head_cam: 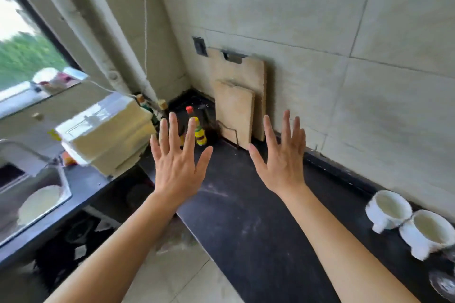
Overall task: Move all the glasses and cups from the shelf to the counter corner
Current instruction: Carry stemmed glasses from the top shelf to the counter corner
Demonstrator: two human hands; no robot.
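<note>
- Two white ceramic cups (408,222) stood rims up on the black stone bench (246,216) at the right edge of view, touching each other, close to the tiled wall (320,19); a blurred shiny object, perhaps glassware, lay just beyond them at the lower right, too cut off to name.
- No shelf was in view, so I cannot tell how many glasses or cups remained on it.
- Judged by their look, the cups would be stiff, fairly light and breakable, glazed and so somewhat slippery; the stubby lugs low on their sides seem poor handles, so a hold around the body or over the rim seems safest, one cup per hand, set down gently on the hard stone.
- Left hand (176,165) and right hand (283,162) hovered above the bench with fingers spread wide, each grip apart and holding nothing, well apart from the cups.
- Beyond the hands, in the corner, two pale wooden cutting boards (238,106) leaned against the wall, with a red-capped, yellow-labelled sauce bottle (198,128) just beside them.
- Further left sat a cream boxy appliance (105,133), and a steel sink (32,194) holding a pale round dish.
</note>
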